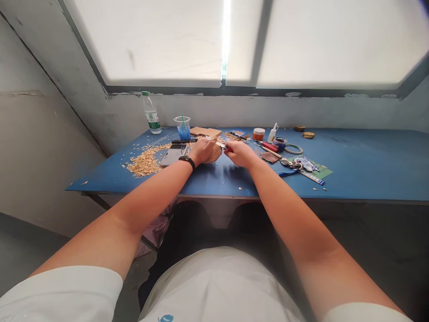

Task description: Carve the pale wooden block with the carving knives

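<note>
Single head-worn camera: it is looking forward and down, from above the wearer's own pale shirt (221, 286), which is filling the bottom edge, closest to the lens. Left arm (134, 214) and right arm (301, 219) are running up from the lower corners, taking the left hand (202, 151) and right hand (241, 154) close to frame centre. The tabletop (362, 165) is crossing the middle band, long edge toward the viewer. Wide field: bright window (161, 44) is spanning the top, beyond the tabletop; grey wall (33, 134) is slanting in at frame left.
</note>
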A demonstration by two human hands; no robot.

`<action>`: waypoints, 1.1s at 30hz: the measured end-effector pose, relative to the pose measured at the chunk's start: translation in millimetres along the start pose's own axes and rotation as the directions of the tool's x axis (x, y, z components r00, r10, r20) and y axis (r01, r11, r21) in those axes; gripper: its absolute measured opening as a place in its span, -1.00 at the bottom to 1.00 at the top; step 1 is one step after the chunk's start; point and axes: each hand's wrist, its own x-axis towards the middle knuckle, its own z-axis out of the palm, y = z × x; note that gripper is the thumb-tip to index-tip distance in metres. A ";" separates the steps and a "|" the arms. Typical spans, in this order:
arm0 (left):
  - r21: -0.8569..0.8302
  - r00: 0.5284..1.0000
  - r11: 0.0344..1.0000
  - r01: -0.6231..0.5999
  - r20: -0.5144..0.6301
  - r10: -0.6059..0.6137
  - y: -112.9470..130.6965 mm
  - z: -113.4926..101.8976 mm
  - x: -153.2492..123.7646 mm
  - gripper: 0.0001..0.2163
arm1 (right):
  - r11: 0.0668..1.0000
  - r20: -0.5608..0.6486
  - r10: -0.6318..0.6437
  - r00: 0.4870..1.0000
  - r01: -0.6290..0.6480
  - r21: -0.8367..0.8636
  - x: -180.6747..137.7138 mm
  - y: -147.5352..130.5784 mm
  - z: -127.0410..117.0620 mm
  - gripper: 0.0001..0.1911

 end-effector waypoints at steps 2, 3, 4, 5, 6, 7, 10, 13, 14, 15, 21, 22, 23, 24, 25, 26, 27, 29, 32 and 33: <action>0.049 1.000 0.999 -0.021 0.005 0.020 1.8 -0.1 -0.6 -0.54 | 1.000 0.011 0.016 1.000 -0.016 -0.012 0.2 0.0 0.1 -0.90; 0.068 0.999 0.997 -0.030 0.012 0.030 2.9 -0.4 -0.9 -0.54 | 1.000 0.012 0.015 1.000 -0.015 -0.014 -0.4 -0.1 -0.3 -0.89; 0.076 0.999 0.996 -0.038 0.022 0.037 4.0 -0.8 -1.2 -0.53 | 1.000 0.009 0.006 1.000 -0.006 -0.011 -1.2 -0.3 -1.0 -0.88; 0.076 0.998 0.996 -0.048 0.032 0.046 5.1 -1.3 -1.4 -0.52 | 1.000 0.007 -0.010 1.000 0.010 -0.003 -2.3 -0.5 -2.0 -0.87; 0.070 0.998 0.996 -0.059 0.041 0.056 6.1 -1.9 -1.5 -0.52 | 0.999 0.006 -0.032 0.999 0.032 0.011 -3.4 -0.5 -3.0 -0.86; 0.062 0.997 0.996 -0.069 0.049 0.066 6.9 -2.4 -1.6 -0.51 | 0.998 0.007 -0.055 0.998 0.054 0.027 -4.4 -0.4 -3.9 -0.85; 0.034 0.994 0.996 -0.081 0.071 0.078 8.2 -3.1 -1.7 -0.49 | 0.993 0.015 -0.106 0.994 0.105 0.061 -6.2 1.2 -5.3 -0.73; 0.011 0.995 0.998 -0.064 0.078 0.063 7.5 -2.9 -1.7 -0.50 | 0.992 0.011 -0.122 0.992 0.122 0.045 -6.0 3.8 -4.0 -0.63; 0.007 0.995 0.998 -0.060 0.081 0.059 7.0 -2.8 -1.7 -0.51 | 0.992 0.010 -0.121 0.993 0.120 0.036 -5.7 4.6 -3.4 -0.62; 0.007 0.995 0.998 -0.058 0.085 0.058 6.5 -2.7 -1.7 -0.51 | 0.993 0.010 -0.116 0.993 0.116 0.027 -5.4 5.2 -2.7 -0.60; 0.014 0.991 0.998 -0.069 0.120 0.067 3.9 -2.6 -2.9 -0.54 | 0.998 0.026 -0.036 0.999 0.038 -0.052 -2.7 6.3 -0.8 -0.52; 0.010 0.990 0.998 -0.068 0.127 0.066 3.6 -2.5 -3.3 -0.55 | 0.997 0.027 -0.026 0.999 0.027 -0.067 -2.4 6.3 -0.9 -0.51; 0.007 0.989 0.998 -0.064 0.131 0.062 3.4 -2.4 -3.6 -0.56 | 0.997 0.028 -0.018 0.999 0.020 -0.079 -2.1 6.2 -1.0 -0.50; 0.006 0.990 0.998 -0.058 0.133 0.057 3.2 -2.3 -3.8 -0.57 | 0.996 0.031 -0.012 0.999 0.015 -0.090 -2.0 6.2 -1.3 -0.50; 0.009 0.990 0.999 -0.053 0.132 0.051 3.1 -2.2 -3.8 -0.58 | 0.995 0.036 -0.007 0.999 0.010 -0.099 -2.0 6.1 -1.7 -0.49; 0.016 0.990 0.999 -0.049 0.130 0.047 3.2 -2.3 -3.7 -0.60 | 0.994 0.044 0.000 0.999 0.005 -0.106 -2.0 6.0 -2.1 -0.49; 0.025 0.991 0.999 -0.047 0.127 0.043 3.3 -2.6 -3.3 -0.62 | 0.994 0.052 0.007 0.999 -0.001 -0.112 -2.2 5.9 -2.4 -0.50; 0.045 0.990 0.998 -0.051 0.131 0.045 4.1 -3.7 -2.5 -0.66 | 0.993 0.061 0.023 0.998 -0.015 -0.120 -2.5 5.9 -2.7 -0.51; 0.069 0.989 0.996 -0.064 0.138 0.054 5.1 -5.6 -1.5 -0.67 | 0.991 0.056 0.034 0.998 -0.026 -0.128 -2.4 5.9 -1.8 -0.52; 0.073 0.989 0.995 -0.067 0.138 0.057 5.1 -6.0 -1.3 -0.66 | 0.991 0.052 0.036 0.998 -0.029 -0.133 -2.2 5.7 -1.3 -0.53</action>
